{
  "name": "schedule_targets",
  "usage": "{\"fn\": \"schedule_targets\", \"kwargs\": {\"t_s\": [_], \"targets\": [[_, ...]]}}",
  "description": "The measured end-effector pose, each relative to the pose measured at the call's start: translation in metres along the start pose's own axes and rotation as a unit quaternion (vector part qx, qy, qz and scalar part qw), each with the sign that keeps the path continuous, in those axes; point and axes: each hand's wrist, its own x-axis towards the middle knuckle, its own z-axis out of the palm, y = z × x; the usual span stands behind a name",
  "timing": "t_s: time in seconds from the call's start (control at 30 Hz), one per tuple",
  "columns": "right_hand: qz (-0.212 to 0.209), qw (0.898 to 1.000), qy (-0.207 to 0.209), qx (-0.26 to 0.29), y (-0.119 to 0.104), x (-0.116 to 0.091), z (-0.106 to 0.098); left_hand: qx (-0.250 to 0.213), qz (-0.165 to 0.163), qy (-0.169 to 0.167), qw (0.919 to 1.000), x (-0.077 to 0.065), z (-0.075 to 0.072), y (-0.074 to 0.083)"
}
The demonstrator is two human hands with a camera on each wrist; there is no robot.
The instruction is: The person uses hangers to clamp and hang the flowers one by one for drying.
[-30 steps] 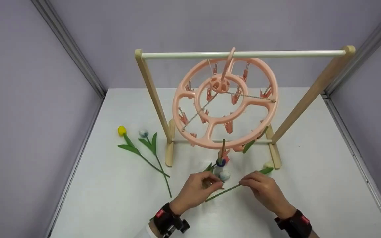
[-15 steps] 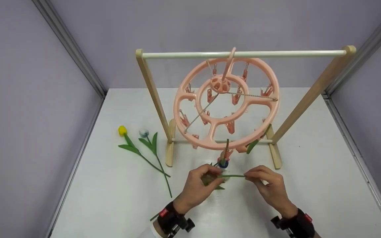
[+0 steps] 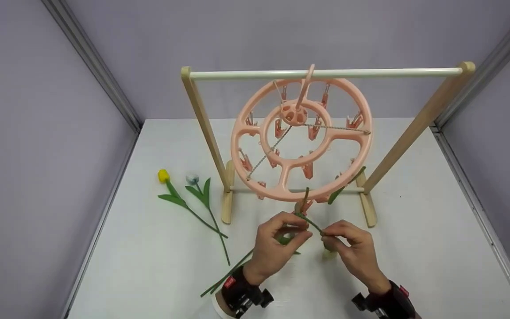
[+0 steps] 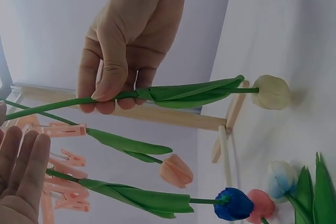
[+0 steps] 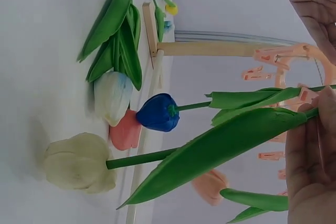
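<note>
My right hand point(image 3: 353, 252) pinches the green stem of an artificial cream-white tulip point(image 4: 270, 92) just above its leaves, and the bloom hangs downward. Close to the stem's upper part is my left hand point(image 3: 275, 246), thumb and fingers apart, not visibly gripping it. The stem reaches up toward the front rim of a round pink clip hanger point(image 3: 277, 193). Blue point(image 4: 233, 204) and peach point(image 4: 176, 171) tulips hang head down from its pink clips point(image 4: 65, 129). My hands partly hide the front clips in the head view.
The hanger hooks on the white rail point(image 3: 383, 72) of a wooden-legged stand point(image 3: 206, 128). Yellow point(image 3: 163, 176) and blue-white point(image 3: 192, 179) tulips lie at left on the white table point(image 3: 436, 248). A pink tulip point(image 5: 125, 130) and another blue-white one point(image 5: 113, 97) lie near the front.
The cream tulip has been lifted from the table and turned head down, its stem end now near the hanger's front. Both hands have moved; the left has gone up and right.
</note>
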Motion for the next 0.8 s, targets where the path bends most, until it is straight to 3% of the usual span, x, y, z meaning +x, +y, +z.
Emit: {"fn": "schedule_targets", "kwargs": {"t_s": [0.17, 0.27, 0.43, 0.8], "targets": [[0.026, 0.999, 0.003, 0.021, -0.003, 0.0, 0.006, -0.013, 0.019, 0.013, 0.9996, 0.005, 0.004, 0.002], [0.036, 0.999, 0.001, 0.026, -0.004, 0.0, 0.008, -0.02, 0.015, 0.019, 0.9995, 0.006, 0.005, 0.002], [0.038, 0.998, -0.006, 0.047, -0.004, 0.0, 0.01, -0.032, 0.006, 0.028, 0.9991, 0.006, 0.008, 0.001], [0.045, 0.997, -0.026, 0.059, -0.007, -0.004, 0.013, -0.046, 0.032, 0.042, 0.9976, 0.008, 0.011, -0.001]]}}
